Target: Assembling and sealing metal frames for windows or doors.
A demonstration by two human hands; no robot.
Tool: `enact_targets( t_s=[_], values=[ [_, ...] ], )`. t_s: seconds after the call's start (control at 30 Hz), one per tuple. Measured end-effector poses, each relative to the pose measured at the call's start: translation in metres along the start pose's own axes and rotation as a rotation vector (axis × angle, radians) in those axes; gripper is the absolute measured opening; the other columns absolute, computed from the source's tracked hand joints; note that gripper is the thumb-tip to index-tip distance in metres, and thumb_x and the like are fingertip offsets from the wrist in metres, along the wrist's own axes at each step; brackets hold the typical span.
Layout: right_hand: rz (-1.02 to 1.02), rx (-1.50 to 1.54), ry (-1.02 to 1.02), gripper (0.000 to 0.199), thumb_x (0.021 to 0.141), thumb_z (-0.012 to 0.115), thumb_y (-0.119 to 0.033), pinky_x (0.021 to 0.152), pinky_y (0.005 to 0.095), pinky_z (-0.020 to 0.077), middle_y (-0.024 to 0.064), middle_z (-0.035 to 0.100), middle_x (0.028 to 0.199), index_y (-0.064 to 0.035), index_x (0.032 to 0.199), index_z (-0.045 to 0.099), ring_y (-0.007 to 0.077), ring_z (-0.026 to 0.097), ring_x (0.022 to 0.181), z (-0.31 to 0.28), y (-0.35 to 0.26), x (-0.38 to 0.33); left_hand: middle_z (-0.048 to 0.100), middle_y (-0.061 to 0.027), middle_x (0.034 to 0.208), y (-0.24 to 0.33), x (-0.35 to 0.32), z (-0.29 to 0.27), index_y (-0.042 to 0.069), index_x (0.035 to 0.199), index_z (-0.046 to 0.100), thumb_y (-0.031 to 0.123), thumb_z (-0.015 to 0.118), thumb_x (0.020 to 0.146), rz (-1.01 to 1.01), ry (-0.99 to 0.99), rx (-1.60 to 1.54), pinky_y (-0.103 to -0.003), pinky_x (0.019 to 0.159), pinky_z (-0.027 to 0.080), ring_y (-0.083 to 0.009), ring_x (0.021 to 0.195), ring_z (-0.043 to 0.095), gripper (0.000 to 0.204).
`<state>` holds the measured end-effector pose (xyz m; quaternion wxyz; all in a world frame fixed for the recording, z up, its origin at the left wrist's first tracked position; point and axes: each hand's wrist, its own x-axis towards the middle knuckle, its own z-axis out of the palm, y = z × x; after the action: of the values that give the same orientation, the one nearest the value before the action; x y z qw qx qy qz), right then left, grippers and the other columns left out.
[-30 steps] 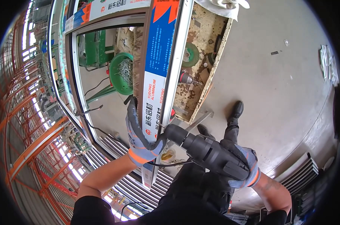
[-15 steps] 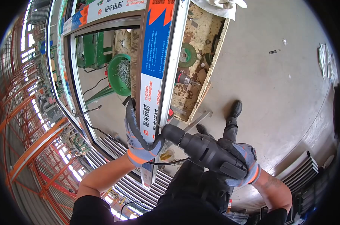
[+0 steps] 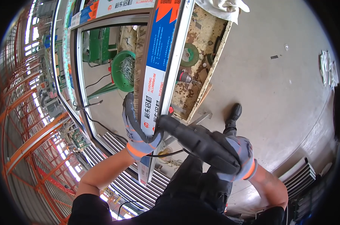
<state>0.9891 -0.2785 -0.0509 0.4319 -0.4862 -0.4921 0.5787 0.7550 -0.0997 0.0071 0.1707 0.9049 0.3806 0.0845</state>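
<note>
My left hand (image 3: pixel 143 131), in a grey-orange glove with dark palm coating, is wrapped round the near part of an aluminium window frame (image 3: pixel 150 103). That frame bar wears white, blue and orange protective film. In my right hand (image 3: pixel 238 155), gloved alike, is a black corded power drill (image 3: pixel 205 144), gripped at its rear. Its front end points left at the bar's right side, close by my left thumb. No bit shows at its tip now, and whether the tip touches the bar I cannot tell. The drill looks slightly blurred.
A green bowl of screws (image 3: pixel 123 71) shows through the frame opening. Right of the bar lies a worn workbench (image 3: pixel 205 28) with a green grinding disc (image 3: pixel 189 55) and a second drill (image 3: pixel 185 77). A black cable (image 3: pixel 102 129) crosses the frame. Metal profiles (image 3: pixel 299 173) are stacked at lower right.
The drill has moved up and left, nearer the bar; the thin bit seen before at its tip no longer shows. My left hand keeps its hold on the bar. The whole view has shifted slightly.
</note>
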Motion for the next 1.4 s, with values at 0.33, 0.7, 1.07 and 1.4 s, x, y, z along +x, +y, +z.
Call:
enact_targets(
  t_s=[0.33,0.7,1.07,1.4],
  values=[
    [-0.035,0.233,0.087,0.081,0.065,0.075,-0.02,0.09,0.0347,0.0496,0.0131,0.064,0.12,0.0028,0.137,0.045,0.0257,0.066,0.1,0.011,0.004,-0.01,0.033,-0.0315,0.141,-0.018,-0.029,-0.002,-0.009,0.144,0.022,0.022,0.073,0.063,-0.043,0.03,0.146,-0.056,0.107,0.027,-0.0494,0.127,0.035,0.101],
    [0.265,0.138,0.339,0.086,0.078,0.067,-0.059,0.09,0.0331,0.0507,0.016,0.066,0.116,0.0088,0.129,0.053,0.0248,0.066,0.103,0.025,0.011,-0.118,0.029,-0.0303,0.145,-0.018,-0.039,-0.015,-0.008,0.145,0.021,0.036,0.074,0.069,-0.03,0.095,0.141,-0.055,0.112,0.022,-0.0468,0.133,0.028,0.103],
    [0.316,0.471,0.674,0.034,0.078,0.074,-0.034,0.051,0.0303,0.0486,0.0071,0.063,0.063,-0.0015,0.08,0.063,0.0166,0.061,0.058,0.184,-0.103,-0.161,0.04,-0.0249,0.139,-0.026,-0.079,-0.007,-0.008,0.138,0.037,0.05,0.068,0.076,-0.209,0.204,0.194,-0.049,0.112,0.026,-0.0407,0.13,0.035,0.09],
    [-0.029,-0.044,0.312,0.045,0.089,0.059,-0.041,0.057,0.0404,0.0507,0.0144,0.06,0.084,-0.0012,0.11,0.056,0.0283,0.059,0.066,0.409,-0.099,-0.207,0.058,-0.0203,0.119,-0.023,-0.49,-0.117,0.004,0.124,0.055,0.032,0.065,0.086,-0.277,0.391,-0.328,-0.046,0.1,0.041,-0.0399,0.112,0.054,0.048]
  ],
)
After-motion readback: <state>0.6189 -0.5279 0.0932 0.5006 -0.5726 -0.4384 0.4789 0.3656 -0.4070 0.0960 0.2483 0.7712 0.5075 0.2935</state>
